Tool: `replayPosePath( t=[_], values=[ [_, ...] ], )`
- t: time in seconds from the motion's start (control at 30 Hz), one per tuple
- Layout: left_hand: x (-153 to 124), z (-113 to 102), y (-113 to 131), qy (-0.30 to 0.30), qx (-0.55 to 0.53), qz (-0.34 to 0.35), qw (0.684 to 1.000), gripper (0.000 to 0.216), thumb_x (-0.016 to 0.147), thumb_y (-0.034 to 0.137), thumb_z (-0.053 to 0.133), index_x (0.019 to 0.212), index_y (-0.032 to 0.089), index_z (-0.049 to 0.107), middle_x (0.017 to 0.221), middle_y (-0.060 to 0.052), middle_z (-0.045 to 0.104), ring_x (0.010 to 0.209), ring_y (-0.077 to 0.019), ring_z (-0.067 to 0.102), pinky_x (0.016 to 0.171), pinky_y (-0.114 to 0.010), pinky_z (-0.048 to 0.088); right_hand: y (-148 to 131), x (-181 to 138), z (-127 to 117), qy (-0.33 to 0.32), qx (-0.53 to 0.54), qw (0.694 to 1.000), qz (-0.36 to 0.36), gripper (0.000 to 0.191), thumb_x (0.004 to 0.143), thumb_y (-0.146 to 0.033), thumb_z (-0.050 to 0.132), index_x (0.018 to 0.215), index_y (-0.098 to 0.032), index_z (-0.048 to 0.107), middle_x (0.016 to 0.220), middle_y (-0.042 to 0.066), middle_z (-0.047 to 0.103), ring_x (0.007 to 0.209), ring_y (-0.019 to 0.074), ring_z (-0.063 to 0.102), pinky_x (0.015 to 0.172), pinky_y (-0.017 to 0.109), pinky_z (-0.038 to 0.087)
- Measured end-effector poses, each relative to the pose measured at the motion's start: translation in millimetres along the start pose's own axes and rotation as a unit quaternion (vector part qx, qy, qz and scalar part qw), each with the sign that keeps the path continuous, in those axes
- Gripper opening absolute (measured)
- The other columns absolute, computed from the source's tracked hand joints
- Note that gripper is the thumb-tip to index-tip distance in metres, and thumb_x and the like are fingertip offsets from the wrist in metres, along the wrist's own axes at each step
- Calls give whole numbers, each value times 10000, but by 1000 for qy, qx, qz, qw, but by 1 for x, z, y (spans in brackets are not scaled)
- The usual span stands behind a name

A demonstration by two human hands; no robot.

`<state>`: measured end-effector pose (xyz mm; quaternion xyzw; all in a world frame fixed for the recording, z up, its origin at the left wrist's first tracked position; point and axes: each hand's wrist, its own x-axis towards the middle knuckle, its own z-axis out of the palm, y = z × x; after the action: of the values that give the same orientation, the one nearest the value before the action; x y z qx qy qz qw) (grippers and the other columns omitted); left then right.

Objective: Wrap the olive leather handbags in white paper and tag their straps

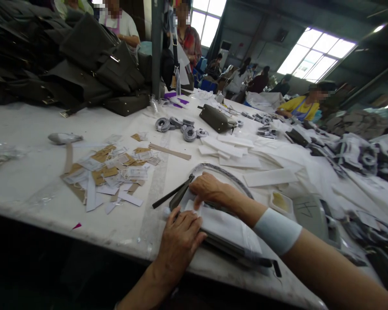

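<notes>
A dark grey-green handbag (224, 245) lies on its side at the table's front edge, with white wrapping (224, 224) over its upper face. Its handle (236, 177), wrapped in clear film, arches behind it, and a dark strap (171, 193) sticks out to the left. My left hand (183, 232) rests on the near left end of the bag, fingers stretched over the white wrapping. Across the bag's far left corner reaches my right hand (207, 188), fingers curled, one finger pointing down at the wrapping. Whatever its curled fingers hold is hidden.
Paper tags (110, 170) lie heaped on the left, with wrapped grey rolls (189, 132) and another bag (216, 118) behind. White strips (226, 148) and a small tub (281, 202) lie right. Dark bags (93, 64) are piled at back left. Several people work beyond.
</notes>
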<state>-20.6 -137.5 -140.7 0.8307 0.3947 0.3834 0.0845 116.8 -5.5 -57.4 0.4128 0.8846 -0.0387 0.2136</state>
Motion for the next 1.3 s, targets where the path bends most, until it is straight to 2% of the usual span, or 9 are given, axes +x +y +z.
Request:
replayPosePath(
  t=[0.17,0.33,0.53,0.7,0.83,0.93,1.1,1.2,1.3],
  values=[
    [-2,-1,2,-3,-1,-5,1000,188,916,282,601,1094,224,588,1053,-11,696,1036,-213,621,1060,-462,308,28,-25,-3,136,35,986,95,321,719,-289,835,968,-154,686,1002,118,714,976,282,633,870,372,396],
    [-3,0,2,1,0,-1,1000,180,924,280,586,1097,235,591,1061,-12,697,1039,-214,624,1056,-470,321,14,-52,23,217,165,953,130,165,844,-317,724,950,-200,677,950,39,702,918,194,618,825,307,411],
    [-2,-1,1,-9,6,-12,1000,192,914,270,595,1104,245,606,1058,-17,696,1039,-225,621,1040,-486,349,-8,-41,68,222,238,933,153,80,840,-282,722,826,-208,695,937,24,685,945,181,587,833,285,407],
    [0,-4,-1,-28,1,-18,999,220,871,230,642,1087,259,612,1055,-6,687,1037,-227,620,1035,-495,366,-20,-44,59,238,224,924,201,111,898,-266,629,909,-188,706,984,71,697,1008,217,594,952,357,375],
    [7,-9,-1,-39,8,-21,999,252,824,180,670,1059,252,616,1025,-10,683,996,-233,626,1012,-496,398,-46,-60,55,246,207,930,178,208,941,-277,548,1088,-198,673,1164,82,684,1229,242,519,1129,427,238],
    [9,-14,5,-57,0,-41,998,224,797,185,692,1004,249,635,961,-16,685,932,-242,629,933,-473,447,-50,-72,54,223,248,930,156,304,927,-282,553,1206,-193,634,1286,96,639,1297,255,485,1122,427,294],
    [-4,-18,19,-154,-119,-51,980,203,774,279,737,968,265,678,933,-14,695,884,-218,640,787,-343,493,-33,-80,66,250,321,898,169,351,942,-305,506,1239,-175,640,1234,107,673,1180,239,594,1042,381,422],
    [-4,-30,19,-218,-270,-45,937,247,790,320,723,1028,257,706,951,-20,715,857,-170,664,766,-243,504,-29,-73,87,267,277,904,188,352,937,-285,494,1229,-163,648,1243,120,667,1195,265,586,1065,434,403],
    [13,-52,-1,-178,-305,-140,925,196,848,276,626,1018,245,718,951,-15,721,869,-147,663,795,-220,499,-30,-66,108,274,237,916,173,323,940,-289,487,1181,-189,677,1220,107,681,1195,279,587,1063,459,398]
  ],
)
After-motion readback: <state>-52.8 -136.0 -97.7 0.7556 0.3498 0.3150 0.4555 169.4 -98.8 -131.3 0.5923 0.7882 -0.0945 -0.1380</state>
